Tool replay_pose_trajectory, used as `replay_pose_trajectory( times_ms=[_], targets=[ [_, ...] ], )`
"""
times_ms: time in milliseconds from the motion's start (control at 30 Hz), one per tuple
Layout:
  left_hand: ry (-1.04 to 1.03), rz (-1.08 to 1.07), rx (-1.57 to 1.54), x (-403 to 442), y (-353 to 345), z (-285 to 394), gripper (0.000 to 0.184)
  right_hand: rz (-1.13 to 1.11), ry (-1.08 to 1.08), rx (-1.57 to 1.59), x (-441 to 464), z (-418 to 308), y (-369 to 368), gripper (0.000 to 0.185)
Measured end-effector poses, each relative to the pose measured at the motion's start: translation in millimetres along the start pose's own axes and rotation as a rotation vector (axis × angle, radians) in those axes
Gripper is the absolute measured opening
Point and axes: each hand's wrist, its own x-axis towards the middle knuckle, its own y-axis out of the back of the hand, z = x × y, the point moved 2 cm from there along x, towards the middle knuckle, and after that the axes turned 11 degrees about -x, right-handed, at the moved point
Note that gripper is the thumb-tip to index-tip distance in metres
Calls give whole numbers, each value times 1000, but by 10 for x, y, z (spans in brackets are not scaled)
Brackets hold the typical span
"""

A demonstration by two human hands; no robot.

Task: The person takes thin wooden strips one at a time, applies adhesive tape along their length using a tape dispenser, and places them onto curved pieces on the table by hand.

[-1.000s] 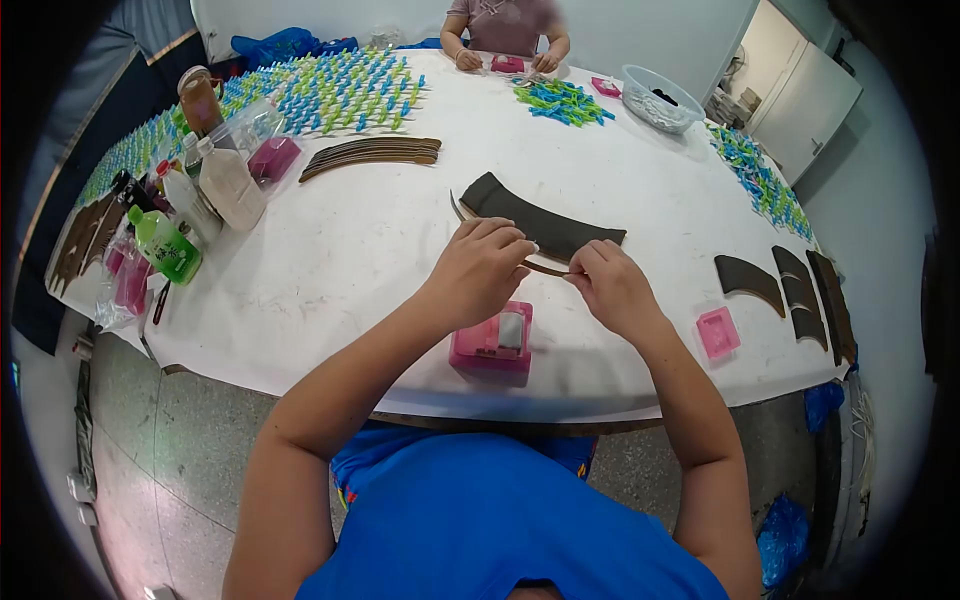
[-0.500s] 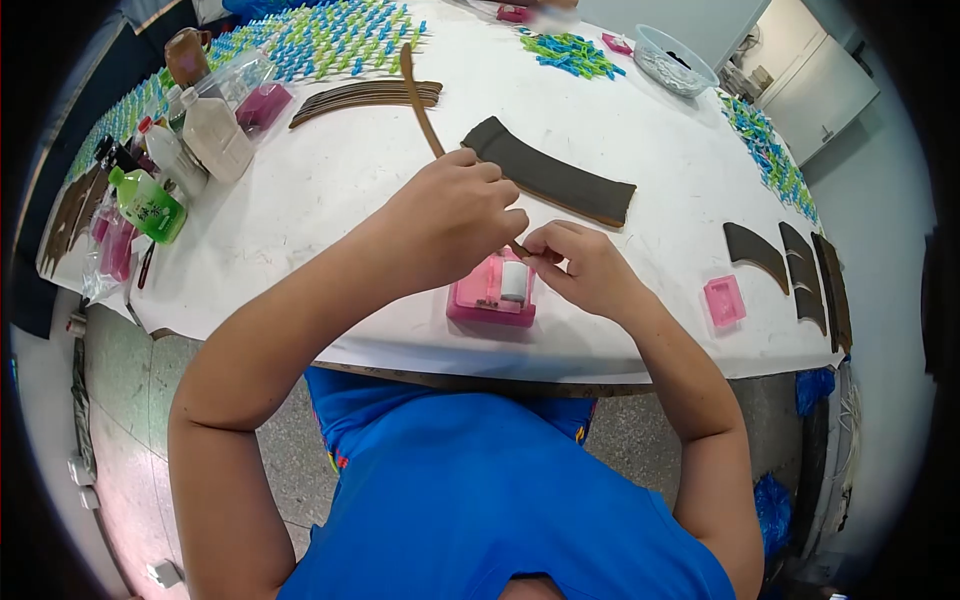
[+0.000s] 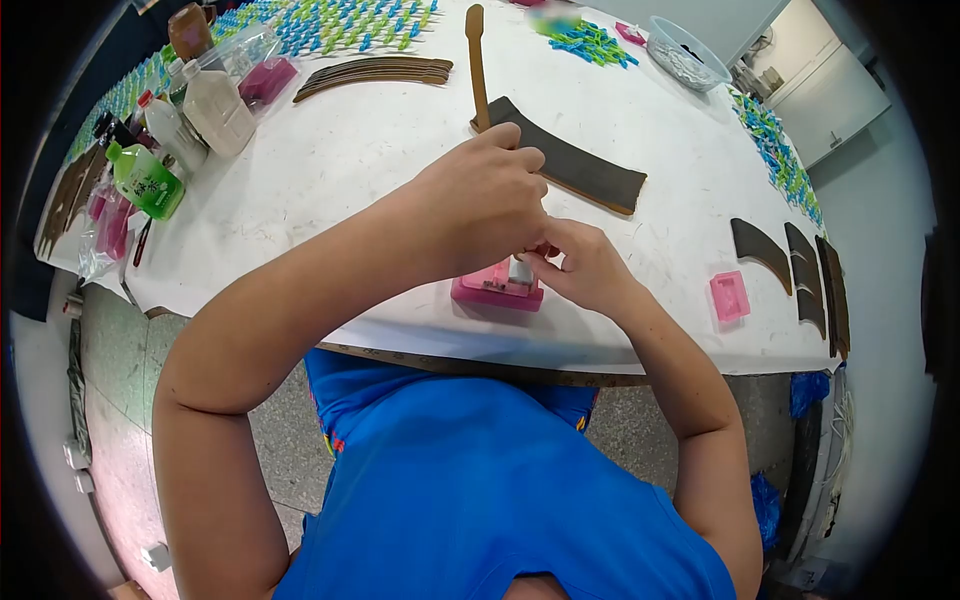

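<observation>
My left hand (image 3: 492,190) is closed round a thin brown curved strip (image 3: 476,62), whose rounded end points up and away over the table. My right hand (image 3: 580,262) is pinched close below it, by the strip's lower end; its fingertips partly hide what they hold. Right under both hands stands a pink box (image 3: 494,290) with a whitish roll (image 3: 520,272) in it, partly covered by my fingers. Beyond my hands lies a stack of dark curved strips (image 3: 580,160) with brown edges.
Another fan of curved strips (image 3: 380,72) lies back left, near bottles (image 3: 218,110) and a green bottle (image 3: 146,182). To the right are a small pink tray (image 3: 730,297) and dark curved pieces (image 3: 762,254). Farther back are a basket (image 3: 688,55) and blue and green clips (image 3: 590,42).
The strip has swung from lying low between both hands to pointing up and away. Both hands have come together over the pink box. The view has tilted down.
</observation>
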Motion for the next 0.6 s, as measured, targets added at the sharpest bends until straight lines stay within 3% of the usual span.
replay_pose_trajectory(
  times_ms=[267, 600],
  targets=[
    [59, -10, -55, -187, -101, -84, 8, 55, 16, 23, -38, 12, -7, 17],
    [106, 202, -278, -532, -828, -113, 16, -27, 89, -155, -233, 150, 131, 22]
  ],
)
